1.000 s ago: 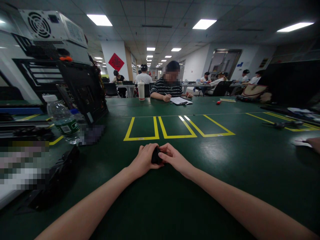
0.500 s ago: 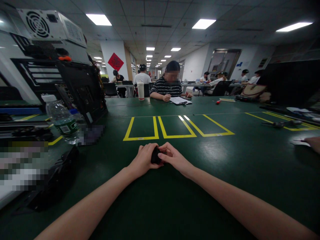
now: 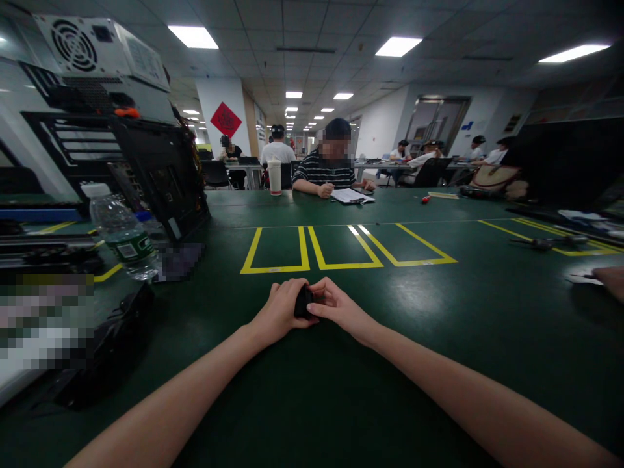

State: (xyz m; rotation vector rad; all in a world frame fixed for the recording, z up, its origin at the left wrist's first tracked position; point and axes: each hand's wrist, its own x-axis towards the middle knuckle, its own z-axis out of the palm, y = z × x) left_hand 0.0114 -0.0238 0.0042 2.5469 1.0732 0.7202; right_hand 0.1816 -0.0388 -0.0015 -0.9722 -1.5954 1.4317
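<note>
Between my two hands, low over the green table [image 3: 312,403], is a small black object [image 3: 303,302] whose kind I cannot make out. My left hand [image 3: 277,311] wraps round its left side, fingers over the top and thumb low. From the right, my right hand [image 3: 341,309] closes on it with thumb and fingertips. Much of the object is hidden by my fingers. Just beyond my hands, yellow tape outlines [image 3: 348,266] mark the tabletop.
To the left stand a water bottle [image 3: 124,234], a black computer case part [image 3: 166,175] and a power supply [image 3: 97,52]. A cup [image 3: 275,177] and a clipboard [image 3: 351,196] are across the table, by a seated person [image 3: 324,166]. Another person's hand [image 3: 609,281] reaches in at right.
My thumb on the right has shifted very slightly against the black object. Otherwise both hands keep the same place.
</note>
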